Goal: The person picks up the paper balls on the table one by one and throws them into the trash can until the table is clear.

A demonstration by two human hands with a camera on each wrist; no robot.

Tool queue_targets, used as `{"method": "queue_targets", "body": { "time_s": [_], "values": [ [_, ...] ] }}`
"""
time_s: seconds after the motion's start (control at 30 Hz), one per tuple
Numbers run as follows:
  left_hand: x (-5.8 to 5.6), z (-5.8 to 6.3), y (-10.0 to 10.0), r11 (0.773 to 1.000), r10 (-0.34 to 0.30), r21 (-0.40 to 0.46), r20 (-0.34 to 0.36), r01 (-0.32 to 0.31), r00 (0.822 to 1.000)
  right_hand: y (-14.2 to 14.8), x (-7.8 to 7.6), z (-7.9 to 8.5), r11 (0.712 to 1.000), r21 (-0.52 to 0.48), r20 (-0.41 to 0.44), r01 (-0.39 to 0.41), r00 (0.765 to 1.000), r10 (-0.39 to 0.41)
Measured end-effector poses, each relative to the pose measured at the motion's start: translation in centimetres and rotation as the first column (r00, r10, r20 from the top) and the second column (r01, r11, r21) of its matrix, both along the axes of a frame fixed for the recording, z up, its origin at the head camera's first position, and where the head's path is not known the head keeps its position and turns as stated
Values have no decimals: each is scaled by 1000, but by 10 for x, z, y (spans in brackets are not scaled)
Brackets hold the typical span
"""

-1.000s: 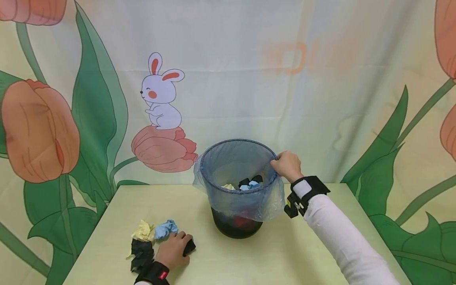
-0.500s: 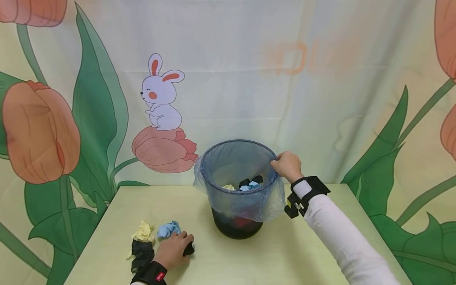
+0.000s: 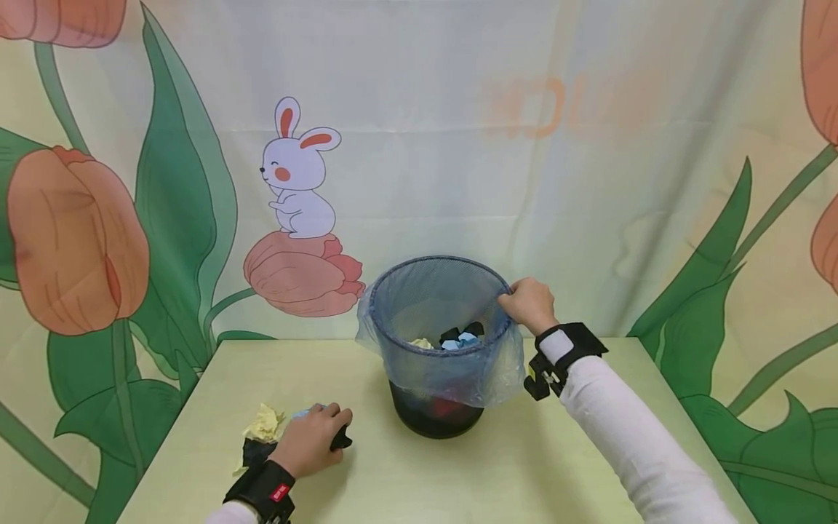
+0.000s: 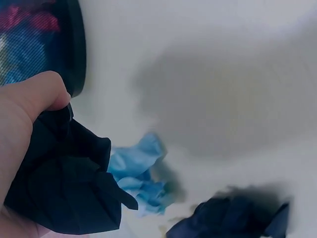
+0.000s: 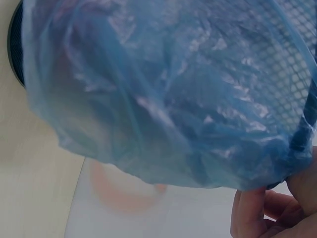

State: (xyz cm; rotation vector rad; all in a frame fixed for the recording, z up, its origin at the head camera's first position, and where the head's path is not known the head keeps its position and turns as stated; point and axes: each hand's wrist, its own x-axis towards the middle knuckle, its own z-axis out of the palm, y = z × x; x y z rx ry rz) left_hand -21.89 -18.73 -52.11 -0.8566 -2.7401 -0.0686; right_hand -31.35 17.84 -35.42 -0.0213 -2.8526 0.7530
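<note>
A crumpled ball of black paper (image 4: 69,183) is held in my left hand (image 3: 310,439), with the thumb and fingers curled around it. Behind that hand, a crumpled light blue paper (image 4: 141,173) lies on the table, mostly covered in the head view. My right hand (image 3: 530,306) grips the rim of a black mesh wastebasket (image 3: 437,422) at its right side. A translucent blue bin liner (image 5: 163,99) is folded over that rim and hangs down outside. Inside the basket, several crumpled papers (image 3: 468,339) in blue, black and yellow show.
A crumpled yellow paper (image 3: 265,424) and another black paper (image 3: 257,451) lie on the pale yellow table (image 3: 445,484), left of the basket. Behind the table hangs a curtain (image 3: 425,145) printed with a rabbit and tulips.
My left hand has moved slightly up and left with the black paper, now covering more of the blue and black papers behind it. My right hand stays on the rim.
</note>
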Motion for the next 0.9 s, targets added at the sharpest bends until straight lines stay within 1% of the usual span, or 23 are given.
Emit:
{"method": "queue_targets", "body": {
  "time_s": [0.13, 0.23, 0.33, 0.43, 0.53, 0.77, 0.9],
  "values": [
    [-2, 16, -3, 1000, 22, -19, 6, -22, 1000, -1, -1, 0, 1000, 1, 3, -5, 1000, 5],
    [-5, 28, -5, 999, 26, -26, -9, -26, 1000, -1, -1, 0, 1000, 2, 3, -9, 1000, 9],
    [-7, 42, -7, 999, 16, -34, -15, -16, 1000, -2, -1, 0, 1000, 3, 1, -8, 1000, 8],
    [-11, 56, -9, 999, 8, -40, -2, -8, 1000, -2, -1, 1, 1000, -1, 8, -7, 1000, 7],
    [-16, 70, -11, 999, -2, -46, -5, 2, 1000, -1, 0, 2, 1000, -2, 20, -9, 1000, 9],
    [-24, 104, -14, 997, -55, -58, -26, 54, 998, 1, 4, 6, 999, -18, 28, -39, 999, 40],
    [-27, 118, -13, 995, -75, -66, -38, 72, 997, 1, 5, 8, 998, -30, 34, -55, 998, 56]
  ]
}}
